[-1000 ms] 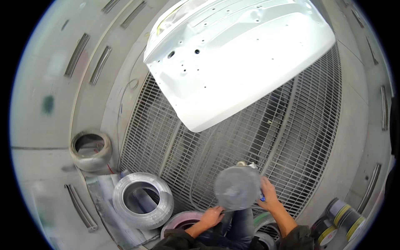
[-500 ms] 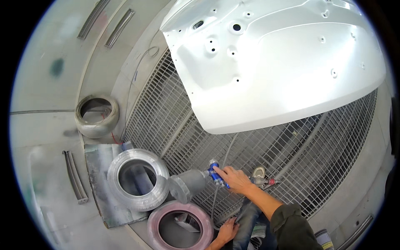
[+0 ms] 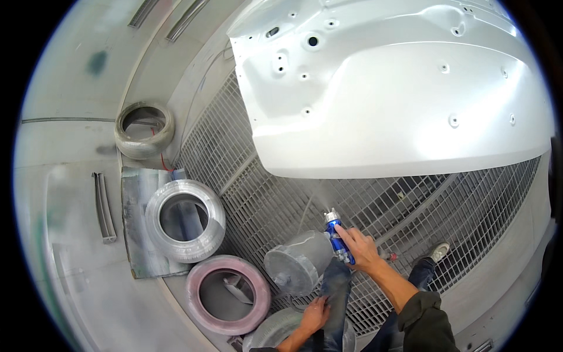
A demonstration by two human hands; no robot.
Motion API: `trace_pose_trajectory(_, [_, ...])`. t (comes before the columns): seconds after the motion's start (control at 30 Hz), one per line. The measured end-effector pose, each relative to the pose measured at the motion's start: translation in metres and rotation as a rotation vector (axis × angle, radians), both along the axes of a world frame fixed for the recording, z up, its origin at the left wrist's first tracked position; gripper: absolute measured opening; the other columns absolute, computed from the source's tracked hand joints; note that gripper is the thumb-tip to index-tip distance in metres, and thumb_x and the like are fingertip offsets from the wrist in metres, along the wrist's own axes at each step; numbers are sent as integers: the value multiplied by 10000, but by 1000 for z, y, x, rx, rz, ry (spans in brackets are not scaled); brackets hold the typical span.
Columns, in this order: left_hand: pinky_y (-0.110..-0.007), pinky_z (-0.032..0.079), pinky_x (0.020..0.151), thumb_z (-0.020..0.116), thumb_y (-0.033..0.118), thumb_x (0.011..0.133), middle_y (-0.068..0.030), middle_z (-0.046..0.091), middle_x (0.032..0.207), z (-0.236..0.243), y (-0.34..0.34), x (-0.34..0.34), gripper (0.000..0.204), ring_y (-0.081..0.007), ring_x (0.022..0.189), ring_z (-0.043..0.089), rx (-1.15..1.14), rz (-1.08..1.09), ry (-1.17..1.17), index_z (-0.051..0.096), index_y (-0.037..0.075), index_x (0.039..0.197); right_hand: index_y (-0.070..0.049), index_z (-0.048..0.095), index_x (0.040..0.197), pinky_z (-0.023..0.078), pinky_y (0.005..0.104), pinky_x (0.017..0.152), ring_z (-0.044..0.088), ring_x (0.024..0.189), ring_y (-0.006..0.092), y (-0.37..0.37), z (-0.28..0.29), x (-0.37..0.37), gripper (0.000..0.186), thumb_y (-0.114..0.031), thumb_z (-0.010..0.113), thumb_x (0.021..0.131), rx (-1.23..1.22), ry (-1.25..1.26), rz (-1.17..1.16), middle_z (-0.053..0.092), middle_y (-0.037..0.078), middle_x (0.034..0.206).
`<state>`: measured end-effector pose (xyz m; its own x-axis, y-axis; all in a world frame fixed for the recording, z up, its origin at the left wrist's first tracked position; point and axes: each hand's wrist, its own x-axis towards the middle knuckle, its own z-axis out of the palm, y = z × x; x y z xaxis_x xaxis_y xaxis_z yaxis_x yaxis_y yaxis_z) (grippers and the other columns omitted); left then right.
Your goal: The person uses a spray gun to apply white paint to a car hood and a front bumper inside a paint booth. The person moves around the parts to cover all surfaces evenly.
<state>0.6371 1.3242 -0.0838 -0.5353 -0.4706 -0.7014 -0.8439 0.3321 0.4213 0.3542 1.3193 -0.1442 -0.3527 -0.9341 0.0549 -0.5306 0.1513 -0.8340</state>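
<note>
My right hand (image 3: 360,249) grips a blue spray gun (image 3: 335,232) with a silver head and a large dull grey cup (image 3: 296,264) on its left side; faint mist hangs at the nozzle. Beyond the gun, across the top, is a white car body panel (image 3: 387,111) with several holes and recesses. My left hand (image 3: 316,311) is low by my left leg, its fingers curled at a grey hose (image 3: 296,305) that is partly hidden.
Tyres stand at left: a dusty one (image 3: 143,146), a silver one (image 3: 158,220) on a stained board (image 3: 135,258), a pink one (image 3: 199,314), another (image 3: 264,334) below. Underfoot is metal grating (image 3: 481,199) with my shoe (image 3: 438,252); the booth wall (image 3: 64,152) is left.
The gun has swung round in my right hand, nozzle now toward the panel, and mist has appeared at it. My view has turned, and my right foot shows farther right.
</note>
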Motion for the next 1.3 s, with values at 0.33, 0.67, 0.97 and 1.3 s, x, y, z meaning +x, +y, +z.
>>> trace_pose_trajectory(0.33, [-510, 493, 829, 588, 185, 920, -255, 592, 1159, 2, 107, -92, 376, -461, 1020, 593, 48, -118, 64, 524, 37, 1260, -106, 418, 1466, 518, 389, 623, 620, 863, 272, 148, 26, -109, 954, -187, 806, 598, 5, 14, -39, 578, 87, 977])
trace_pose_trajectory(0.67, [-514, 412, 994, 564, 162, 908, -258, 586, 1216, -10, 177, -160, 384, -453, 1146, 534, 97, -409, 24, 559, 30, 1269, -54, 423, 1442, 501, 427, 697, 609, 886, 332, 277, 37, -196, 1031, -151, 835, 501, 1, -32, -133, 588, 128, 1002])
trace_pose_trajectory(0.97, [-516, 505, 813, 593, 139, 866, -239, 621, 1090, -20, 240, -221, 305, -449, 967, 603, 2, -525, 170, 588, -3, 1136, -32, 444, 1426, 508, 419, 701, 616, 860, 341, 381, 49, -265, 973, -146, 820, 537, -130, -18, -287, 599, 141, 986])
trace_pose_trajectory(1.3, [-490, 500, 838, 575, 134, 912, -221, 589, 1113, 48, 323, -348, 395, -433, 999, 591, 152, -384, 117, 498, 10, 1279, 1, 506, 1343, 516, 394, 725, 636, 808, 311, 503, 10, -323, 699, -110, 767, 704, -136, -642, -636, 613, 157, 901])
